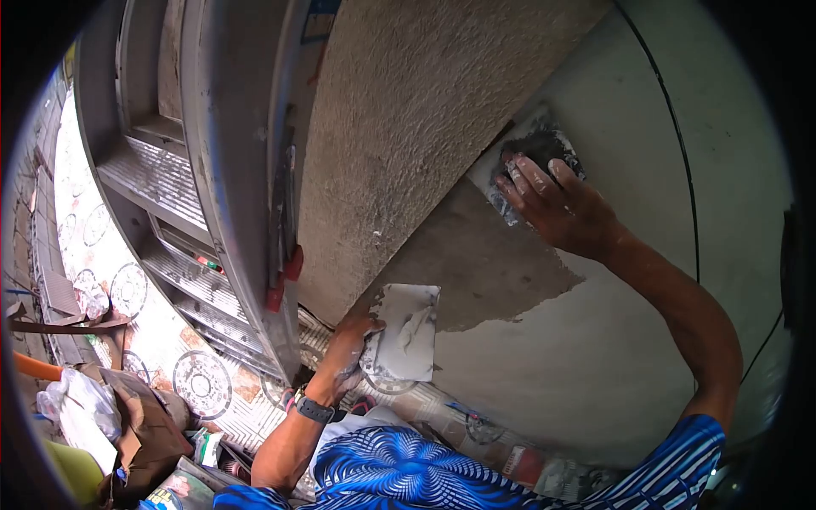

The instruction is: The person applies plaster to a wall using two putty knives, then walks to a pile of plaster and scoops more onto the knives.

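Note:
My left hand (348,350) is closed on the edge of a flat rectangular plastering blade (419,310), held low in front of the wall, with a mound of white putty (414,333) on its face. My right hand (565,204), smeared with white, grips a second plastering blade (546,127) flat against the wall, near the edge where it meets the rough beige surface. Below that blade lies a darker bare patch (484,255) on the wall, bordered by the smooth light grey coat (510,365).
A metal stepladder (204,170) stands close on the left beside the rough-textured wall (408,119). A black cable (676,119) runs down the wall at right. Cardboard (140,416) and plastic bags (81,404) crowd the patterned tile floor (204,382) at lower left.

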Demonstrator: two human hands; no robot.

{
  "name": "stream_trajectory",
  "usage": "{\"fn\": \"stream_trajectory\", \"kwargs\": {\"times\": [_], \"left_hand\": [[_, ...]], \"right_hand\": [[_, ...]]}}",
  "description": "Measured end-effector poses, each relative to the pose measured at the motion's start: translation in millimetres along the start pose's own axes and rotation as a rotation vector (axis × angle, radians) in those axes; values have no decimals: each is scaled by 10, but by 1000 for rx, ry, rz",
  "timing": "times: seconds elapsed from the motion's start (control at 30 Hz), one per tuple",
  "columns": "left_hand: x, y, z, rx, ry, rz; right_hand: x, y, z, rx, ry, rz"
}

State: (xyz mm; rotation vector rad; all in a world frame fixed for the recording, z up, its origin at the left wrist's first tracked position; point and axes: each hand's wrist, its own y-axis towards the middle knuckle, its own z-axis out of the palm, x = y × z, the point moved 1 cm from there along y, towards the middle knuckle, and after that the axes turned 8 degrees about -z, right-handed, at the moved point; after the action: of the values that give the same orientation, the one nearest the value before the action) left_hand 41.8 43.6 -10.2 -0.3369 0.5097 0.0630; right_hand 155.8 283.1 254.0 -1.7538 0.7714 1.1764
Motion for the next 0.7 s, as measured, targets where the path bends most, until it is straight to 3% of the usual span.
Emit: {"fn": "stream_trajectory", "kwargs": {"times": [0.53,0.7], "left_hand": [[10,48,73,-7,-41,-58],[-57,42,172,27,-3,-72]], "right_hand": [[-62,-19,112,61,58,1],[-62,13,96,108,240,55]]}}
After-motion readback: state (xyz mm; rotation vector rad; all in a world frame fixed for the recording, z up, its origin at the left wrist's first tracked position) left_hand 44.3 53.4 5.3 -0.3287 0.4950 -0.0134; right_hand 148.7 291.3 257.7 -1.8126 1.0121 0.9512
